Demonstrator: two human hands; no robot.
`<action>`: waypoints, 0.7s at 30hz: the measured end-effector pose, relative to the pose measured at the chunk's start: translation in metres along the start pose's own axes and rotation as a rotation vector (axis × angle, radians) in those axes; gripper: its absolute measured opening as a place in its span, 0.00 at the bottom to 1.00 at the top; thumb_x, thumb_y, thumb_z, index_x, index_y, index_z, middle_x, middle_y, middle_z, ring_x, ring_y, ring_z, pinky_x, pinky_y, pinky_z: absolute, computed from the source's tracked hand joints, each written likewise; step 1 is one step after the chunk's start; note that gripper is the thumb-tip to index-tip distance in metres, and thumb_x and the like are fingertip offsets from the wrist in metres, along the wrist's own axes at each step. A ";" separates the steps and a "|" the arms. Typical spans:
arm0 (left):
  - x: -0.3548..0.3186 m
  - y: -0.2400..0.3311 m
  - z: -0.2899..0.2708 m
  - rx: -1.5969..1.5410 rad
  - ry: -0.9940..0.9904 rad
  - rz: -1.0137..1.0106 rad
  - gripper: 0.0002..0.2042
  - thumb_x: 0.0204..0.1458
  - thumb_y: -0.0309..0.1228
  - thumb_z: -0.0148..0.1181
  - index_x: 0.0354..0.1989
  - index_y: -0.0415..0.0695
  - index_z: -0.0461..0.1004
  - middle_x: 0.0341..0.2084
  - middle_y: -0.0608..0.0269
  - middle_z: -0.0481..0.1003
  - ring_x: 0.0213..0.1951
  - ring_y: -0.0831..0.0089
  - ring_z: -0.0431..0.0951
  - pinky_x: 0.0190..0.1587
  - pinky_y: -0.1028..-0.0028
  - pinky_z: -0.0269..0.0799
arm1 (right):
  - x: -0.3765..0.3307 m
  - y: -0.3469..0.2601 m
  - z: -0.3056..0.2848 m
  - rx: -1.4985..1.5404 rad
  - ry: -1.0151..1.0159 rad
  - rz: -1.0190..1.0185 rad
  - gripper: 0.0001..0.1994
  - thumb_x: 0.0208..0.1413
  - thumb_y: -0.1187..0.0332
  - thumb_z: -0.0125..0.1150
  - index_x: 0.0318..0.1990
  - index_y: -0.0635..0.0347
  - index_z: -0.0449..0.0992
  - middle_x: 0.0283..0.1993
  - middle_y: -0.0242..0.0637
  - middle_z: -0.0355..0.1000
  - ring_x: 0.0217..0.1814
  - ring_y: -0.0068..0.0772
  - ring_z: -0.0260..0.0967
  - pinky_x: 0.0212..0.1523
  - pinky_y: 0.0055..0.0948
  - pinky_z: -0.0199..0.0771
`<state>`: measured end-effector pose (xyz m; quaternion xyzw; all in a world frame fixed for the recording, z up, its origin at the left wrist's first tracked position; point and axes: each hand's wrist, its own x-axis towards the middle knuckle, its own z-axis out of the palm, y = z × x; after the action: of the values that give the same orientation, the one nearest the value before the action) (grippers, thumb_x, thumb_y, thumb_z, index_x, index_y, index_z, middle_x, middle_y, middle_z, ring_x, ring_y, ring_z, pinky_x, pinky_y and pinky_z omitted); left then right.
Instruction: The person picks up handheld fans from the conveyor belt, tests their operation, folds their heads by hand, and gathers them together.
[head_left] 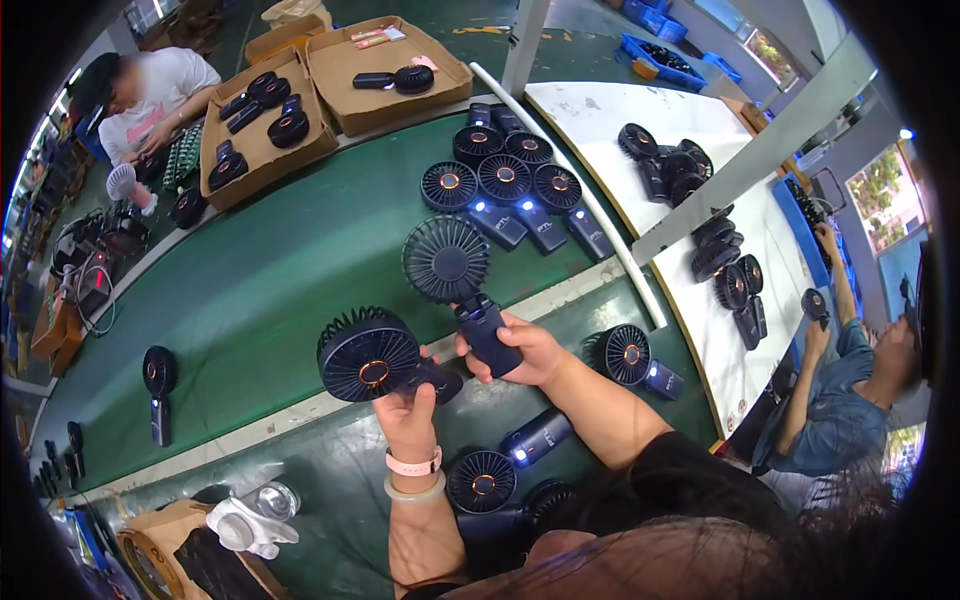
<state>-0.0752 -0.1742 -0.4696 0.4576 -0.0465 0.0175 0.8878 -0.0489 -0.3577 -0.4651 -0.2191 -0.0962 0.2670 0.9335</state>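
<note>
Green conveyor belt [260,290] runs below. I see my left hand [408,412] closed on one handheld fan [372,356], right hand [520,350] gripping another [455,275]. Risk: the raised fans collide, or one slips onto the fans [505,180] beneath.

Two handheld fans [372,355] held up — one per hand, seven fans in the belt cluster [505,180], one lone fan [158,385] at left, three fans by the forearm [632,358], two cardboard trays [385,62] — two other people [150,95].
</note>
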 end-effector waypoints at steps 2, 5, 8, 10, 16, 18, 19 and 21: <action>0.000 -0.001 0.000 0.009 0.013 0.006 0.26 0.47 0.25 0.59 0.54 0.38 0.56 0.44 0.53 0.69 0.44 0.63 0.73 0.49 0.67 0.68 | -0.001 0.004 -0.003 -0.001 0.026 -0.001 0.25 0.56 0.54 0.47 0.56 0.59 0.57 0.45 0.47 0.66 0.32 0.39 0.66 0.32 0.33 0.68; -0.002 0.003 0.000 -0.022 0.035 -0.049 0.25 0.46 0.22 0.58 0.54 0.38 0.57 0.44 0.53 0.69 0.43 0.65 0.73 0.48 0.68 0.68 | 0.001 0.005 -0.001 -0.026 0.073 0.012 0.32 0.57 0.41 0.32 0.53 0.64 0.61 0.45 0.48 0.66 0.34 0.39 0.66 0.32 0.32 0.66; 0.000 0.004 0.000 -0.002 0.043 -0.148 0.24 0.47 0.21 0.57 0.54 0.39 0.57 0.42 0.55 0.70 0.42 0.67 0.73 0.46 0.68 0.70 | 0.002 0.003 0.004 -0.089 0.138 -0.005 0.28 0.57 0.46 0.41 0.52 0.64 0.61 0.44 0.45 0.67 0.34 0.36 0.66 0.34 0.33 0.67; -0.001 0.003 0.004 -0.109 -0.009 -0.223 0.22 0.48 0.23 0.56 0.53 0.41 0.58 0.41 0.56 0.69 0.41 0.66 0.73 0.45 0.66 0.71 | 0.001 0.003 0.007 -0.232 0.198 -0.104 0.24 0.56 0.55 0.52 0.52 0.64 0.61 0.43 0.40 0.67 0.36 0.32 0.67 0.39 0.31 0.69; -0.012 -0.003 0.021 -0.278 -0.018 -0.395 0.19 0.52 0.25 0.53 0.51 0.46 0.57 0.42 0.56 0.68 0.42 0.64 0.72 0.41 0.57 0.73 | -0.005 -0.015 0.038 -0.573 0.365 -0.183 0.21 0.52 0.70 0.56 0.53 0.63 0.60 0.42 0.32 0.67 0.42 0.22 0.66 0.46 0.24 0.67; -0.015 -0.005 0.020 -0.272 -0.051 -0.379 0.22 0.51 0.26 0.54 0.53 0.50 0.54 0.43 0.57 0.68 0.42 0.64 0.72 0.41 0.56 0.73 | -0.007 -0.020 0.039 -0.706 0.326 -0.248 0.20 0.52 0.74 0.55 0.53 0.63 0.61 0.42 0.31 0.67 0.43 0.19 0.64 0.46 0.23 0.65; -0.015 -0.005 0.021 -0.255 -0.071 -0.367 0.24 0.51 0.26 0.55 0.54 0.51 0.53 0.43 0.56 0.68 0.42 0.64 0.72 0.40 0.56 0.73 | -0.008 -0.020 0.038 -0.692 0.328 -0.278 0.20 0.52 0.74 0.55 0.53 0.63 0.61 0.42 0.31 0.67 0.43 0.19 0.64 0.46 0.23 0.65; -0.018 -0.002 0.029 -0.212 -0.062 -0.405 0.27 0.50 0.25 0.55 0.57 0.57 0.50 0.45 0.56 0.68 0.42 0.65 0.72 0.31 0.67 0.75 | -0.010 -0.019 0.035 -0.785 0.325 -0.317 0.20 0.51 0.76 0.55 0.52 0.64 0.62 0.41 0.30 0.67 0.43 0.17 0.62 0.46 0.22 0.64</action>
<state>-0.0947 -0.1987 -0.4561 0.3622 0.0174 -0.1800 0.9144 -0.0589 -0.3650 -0.4259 -0.5780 -0.0747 0.0262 0.8122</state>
